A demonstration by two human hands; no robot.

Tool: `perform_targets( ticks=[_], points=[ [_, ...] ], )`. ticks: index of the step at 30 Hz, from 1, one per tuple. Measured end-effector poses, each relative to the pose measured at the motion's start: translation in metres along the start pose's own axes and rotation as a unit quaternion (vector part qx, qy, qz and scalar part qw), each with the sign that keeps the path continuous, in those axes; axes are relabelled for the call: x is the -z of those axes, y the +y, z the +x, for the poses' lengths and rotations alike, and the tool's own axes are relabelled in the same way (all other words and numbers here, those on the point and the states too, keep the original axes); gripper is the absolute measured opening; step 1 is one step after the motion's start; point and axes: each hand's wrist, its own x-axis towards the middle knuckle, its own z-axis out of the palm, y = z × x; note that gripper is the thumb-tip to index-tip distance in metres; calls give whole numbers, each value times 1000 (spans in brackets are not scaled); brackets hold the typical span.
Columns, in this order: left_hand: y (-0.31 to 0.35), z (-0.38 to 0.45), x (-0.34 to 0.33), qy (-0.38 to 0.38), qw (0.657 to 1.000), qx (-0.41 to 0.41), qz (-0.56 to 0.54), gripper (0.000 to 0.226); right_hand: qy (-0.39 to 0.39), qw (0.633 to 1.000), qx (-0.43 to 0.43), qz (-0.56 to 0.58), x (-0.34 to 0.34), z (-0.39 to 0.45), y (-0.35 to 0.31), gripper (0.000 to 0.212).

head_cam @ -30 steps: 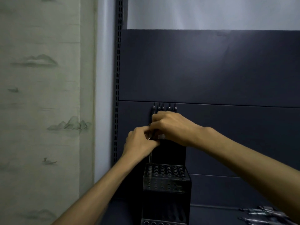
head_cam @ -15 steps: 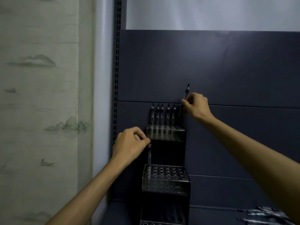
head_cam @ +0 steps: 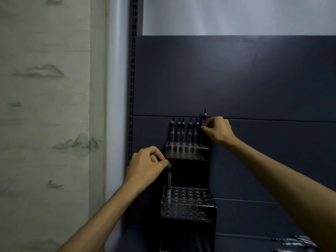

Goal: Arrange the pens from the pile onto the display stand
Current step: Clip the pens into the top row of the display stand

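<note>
The tiered display stand (head_cam: 187, 202) stands against the dark back panel (head_cam: 236, 79). Five pens (head_cam: 183, 131) stand upright in its top tier. At that tier's right end, the right hand (head_cam: 217, 130) pinches a sixth pen (head_cam: 204, 120) upright. Left of the stand, the left hand (head_cam: 145, 166) pinches another pen (head_cam: 169, 177), its lower end in the middle tier's back-left hole. A pile of pens (head_cam: 294, 242) lies well off to the stand's lower right.

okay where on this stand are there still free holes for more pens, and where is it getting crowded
Crowded: the back row of the top tier, where five pens stand and the right hand brings a sixth. Free: the lower tier, every hole right of and in front of the pen the left hand holds at its back-left corner.
</note>
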Motion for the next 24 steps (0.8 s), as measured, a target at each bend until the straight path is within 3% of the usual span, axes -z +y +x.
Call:
perform_targets(
  ticks=[5, 10, 20, 24],
  points=[
    [0, -2, -5, -14, 1000, -2, -9, 12, -53, 998, -23, -35, -7, -9, 0, 17],
    [-4, -4, -7, -21, 1000, -3, -11, 12, -22, 998, -52, -3, -15, -16, 7, 22],
    [-7, -8, -6, -19, 1000, 5, 14, 12, -24, 998, -56, -12, -14, -16, 6, 19],
    [-2, -10, -4, -24, 999, -5, 34, 12, -36, 998, -48, -8, -7, -20, 5, 28]
  ],
)
